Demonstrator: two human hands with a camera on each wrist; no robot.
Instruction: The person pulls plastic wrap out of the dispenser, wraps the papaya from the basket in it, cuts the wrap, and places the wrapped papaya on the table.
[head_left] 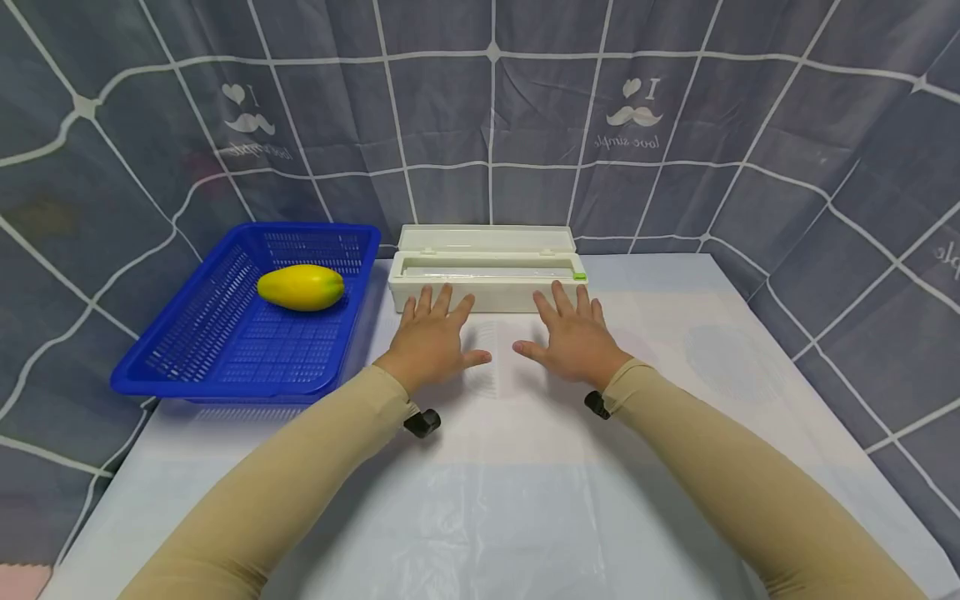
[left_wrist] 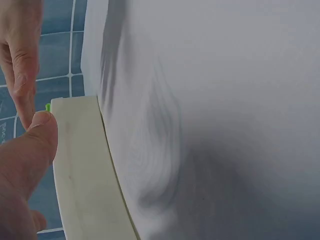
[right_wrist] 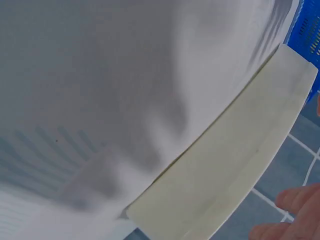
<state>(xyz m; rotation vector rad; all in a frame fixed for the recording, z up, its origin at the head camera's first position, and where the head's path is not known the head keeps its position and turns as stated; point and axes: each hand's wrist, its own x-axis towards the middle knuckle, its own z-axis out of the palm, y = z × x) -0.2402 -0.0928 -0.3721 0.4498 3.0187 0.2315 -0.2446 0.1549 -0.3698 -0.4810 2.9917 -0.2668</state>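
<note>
A white cling film dispenser (head_left: 487, 293) with its lid (head_left: 486, 239) raised sits at the back of the table, a green slider (head_left: 580, 276) at the right end of its front edge. My left hand (head_left: 431, 346), fingers spread, hovers just before the dispenser's left half. Opposite it, my right hand (head_left: 576, 342) is also spread, before the right half. Neither hand holds anything; whether fingertips touch the dispenser's front cannot be told. In the left wrist view, the left thumb (left_wrist: 42, 135) overlaps the dispenser's edge. Fingers of the right hand (right_wrist: 300, 215) show at the right wrist view's corner.
To the left stands a blue plastic basket (head_left: 161, 383) holding a yellow papaya-like fruit (head_left: 302, 287). A white cloth (head_left: 495, 517) covers the table. Grey curtain (head_left: 450, 108) with white grid lines hangs behind and along both sides.
</note>
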